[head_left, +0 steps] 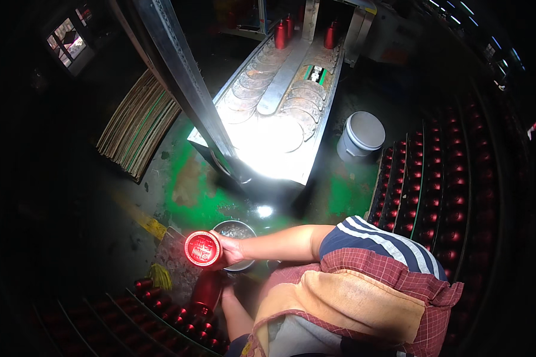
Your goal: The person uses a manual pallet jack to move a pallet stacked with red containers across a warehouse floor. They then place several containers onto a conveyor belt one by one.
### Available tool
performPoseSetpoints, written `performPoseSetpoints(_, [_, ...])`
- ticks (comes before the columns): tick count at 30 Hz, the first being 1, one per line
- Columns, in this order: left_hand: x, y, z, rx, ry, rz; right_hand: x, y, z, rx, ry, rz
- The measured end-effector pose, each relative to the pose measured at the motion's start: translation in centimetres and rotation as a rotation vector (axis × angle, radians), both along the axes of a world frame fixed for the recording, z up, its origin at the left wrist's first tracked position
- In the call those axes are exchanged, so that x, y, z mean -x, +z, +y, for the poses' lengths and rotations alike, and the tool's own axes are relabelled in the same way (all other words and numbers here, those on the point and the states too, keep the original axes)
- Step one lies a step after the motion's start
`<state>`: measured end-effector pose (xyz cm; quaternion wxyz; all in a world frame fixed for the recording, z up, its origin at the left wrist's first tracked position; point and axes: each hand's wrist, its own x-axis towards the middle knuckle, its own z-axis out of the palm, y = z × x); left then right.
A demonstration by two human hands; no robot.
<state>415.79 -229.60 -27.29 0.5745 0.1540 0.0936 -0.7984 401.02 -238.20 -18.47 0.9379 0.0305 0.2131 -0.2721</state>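
My right hand (231, 249) is closed round a shiny red bottle (203, 249), its round embossed base turned up. Just below it, my left hand (227, 290) is at the side of a second red bottle (206, 294). That bottle is tilted, and its far end lies close under the first one. The left fingers are mostly hidden behind the bottle, but they appear wrapped round it. A round metal-rimmed basin (244, 227) stands beneath my right wrist, partly covered by it.
Ahead is a conveyor of overlapping plates (244, 89), brightly lit at its near end, carrying several red bottles (281, 34). A metal post (184, 77) rises beside it. A white bucket (363, 134) stands right, near rows of red bottles (435, 178). Stacked boards (138, 125) lie left.
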Motion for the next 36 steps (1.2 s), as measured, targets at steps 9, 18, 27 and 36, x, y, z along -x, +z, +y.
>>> performPoseSetpoints(9, [-2.7,-0.3,2.2,0.068,-0.075,0.137,4.9,1.5,0.1,0.115,-0.152,-0.2])
performPoseSetpoints(18, [4.0,1.3,0.7,0.028,-0.253,0.006,42.0,7.3,-1.1,0.34,-0.648,0.406])
performPoseSetpoints(27, [40.5,18.1,-20.8,0.515,-0.068,-1.191,66.5,12.8,-20.6,1.13,-0.651,1.98])
performPoseSetpoints(36, [67.3,20.9,-36.0,1.151,0.182,-2.182,71.1,10.0,-34.0,1.258,-0.35,2.021])
